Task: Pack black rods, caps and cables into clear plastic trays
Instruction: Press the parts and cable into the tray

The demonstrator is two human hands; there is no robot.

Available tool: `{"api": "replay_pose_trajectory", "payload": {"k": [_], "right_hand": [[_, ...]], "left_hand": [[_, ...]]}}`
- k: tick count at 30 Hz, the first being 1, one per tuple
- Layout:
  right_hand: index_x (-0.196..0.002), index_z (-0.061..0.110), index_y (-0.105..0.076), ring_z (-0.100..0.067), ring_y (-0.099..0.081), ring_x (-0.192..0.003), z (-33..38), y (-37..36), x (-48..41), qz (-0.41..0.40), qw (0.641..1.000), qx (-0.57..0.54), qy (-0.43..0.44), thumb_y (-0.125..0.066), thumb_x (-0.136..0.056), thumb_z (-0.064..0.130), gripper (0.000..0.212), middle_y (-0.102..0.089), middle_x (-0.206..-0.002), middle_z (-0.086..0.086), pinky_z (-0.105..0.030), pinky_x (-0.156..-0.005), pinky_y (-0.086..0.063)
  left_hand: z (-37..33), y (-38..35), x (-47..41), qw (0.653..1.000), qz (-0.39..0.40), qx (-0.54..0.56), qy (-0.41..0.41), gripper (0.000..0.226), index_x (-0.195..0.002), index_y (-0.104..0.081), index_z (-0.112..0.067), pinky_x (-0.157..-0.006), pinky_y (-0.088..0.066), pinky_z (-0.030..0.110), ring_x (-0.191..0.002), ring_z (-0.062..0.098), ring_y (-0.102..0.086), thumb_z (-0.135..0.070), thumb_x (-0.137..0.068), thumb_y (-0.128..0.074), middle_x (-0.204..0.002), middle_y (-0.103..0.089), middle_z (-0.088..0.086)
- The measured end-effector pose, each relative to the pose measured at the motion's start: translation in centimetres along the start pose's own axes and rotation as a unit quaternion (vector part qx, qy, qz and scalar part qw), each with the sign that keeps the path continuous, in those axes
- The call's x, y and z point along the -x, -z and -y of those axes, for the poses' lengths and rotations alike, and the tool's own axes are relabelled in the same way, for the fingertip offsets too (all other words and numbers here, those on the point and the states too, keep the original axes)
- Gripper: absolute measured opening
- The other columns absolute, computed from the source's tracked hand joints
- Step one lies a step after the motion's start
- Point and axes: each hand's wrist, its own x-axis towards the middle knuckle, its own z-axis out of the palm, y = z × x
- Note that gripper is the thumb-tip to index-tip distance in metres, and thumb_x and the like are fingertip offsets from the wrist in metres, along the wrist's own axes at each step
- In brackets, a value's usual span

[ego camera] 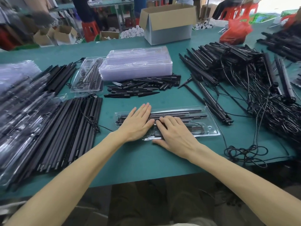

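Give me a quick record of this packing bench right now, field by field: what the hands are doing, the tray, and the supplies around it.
left hand: flat, palm down on tray
right hand: flat on tray, fingers on rods
tray: clear, in front of person, holds black rods and a cable
empty trays: stacked behind
caps: loose pile before stack
cabled rods: tangled heap, right
table: green

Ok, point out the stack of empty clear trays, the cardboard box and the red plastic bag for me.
stack of empty clear trays (pixel 136 62), head view, top face of the stack.
cardboard box (pixel 168 34), head view, its front wall.
red plastic bag (pixel 235 32), head view, middle of the bag.
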Motion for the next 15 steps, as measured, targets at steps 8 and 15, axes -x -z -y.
{"api": "replay_pose_trajectory", "payload": {"k": [8,15], "right_hand": [[-0.131,0.007,-0.060,-0.030,-0.055,-0.116,0.2,0.4,0.0,-0.009,1.000,-0.018,-0.021,-0.040,-0.094,0.065,0.071,-0.060,-0.125,-0.010,-0.041,-0.101,-0.043],[-0.133,0.006,-0.060,-0.030,-0.054,-0.120,0.4,-0.3,0.5,-0.051,0.994,-0.080,-0.052,-0.052,-0.092,0.062,0.070,-0.059,-0.127,-0.011,-0.043,-0.104,-0.041]], "left_hand": [[1.0,2.1,2.3,0.977,-0.078,0.197,-0.011,0.042,-0.146,-0.049,-0.008,-0.125,-0.017,0.033,-0.149,0.017,-0.031,-0.008,-0.104,-0.046,-0.157,-0.042,0.003],[0.1,1.6,9.4,0.938,-0.285,-0.016,-0.194,0.015,-0.099,-0.065,-0.007,-0.083,-0.047,0.037,-0.094,0.026,-0.059,-0.003,-0.095,-0.051,-0.103,-0.062,0.004]]}}
